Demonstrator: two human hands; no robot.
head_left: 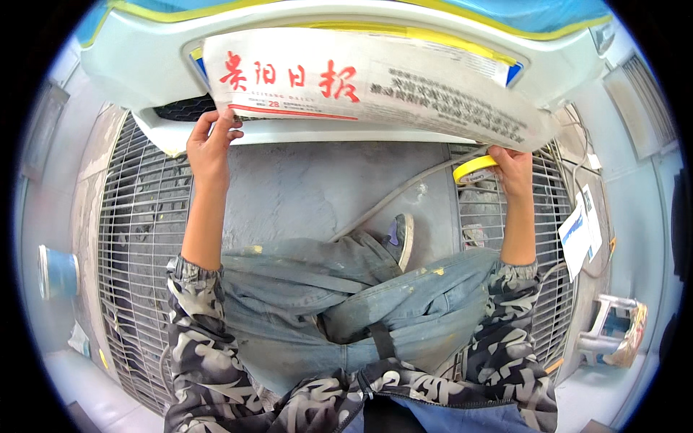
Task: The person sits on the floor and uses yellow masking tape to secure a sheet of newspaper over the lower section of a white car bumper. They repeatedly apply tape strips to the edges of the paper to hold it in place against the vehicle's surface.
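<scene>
A folded newspaper sheet [303,79] with red and black print stretches between my two hands, lying across the recessed panel of a white car bumper [151,43]. My left hand [209,144] pinches its lower left corner. At the lower right edge, my right hand [514,169] grips the sheet, and a roll of yellow masking tape [476,169] hangs from the same hand. A strip of yellow tape [404,32] runs along the paper's upper edge. Beneath the paper's left end, a dark grille opening [184,108] partly shows.
Blue masking film [505,11] edged with yellow tape covers the bumper's top. Metal floor grates [144,216] lie on both sides, with a hose [390,195] between them. A blue-white bucket [58,273] stands left; a small stool [613,332] and paper sheets [580,234] are right.
</scene>
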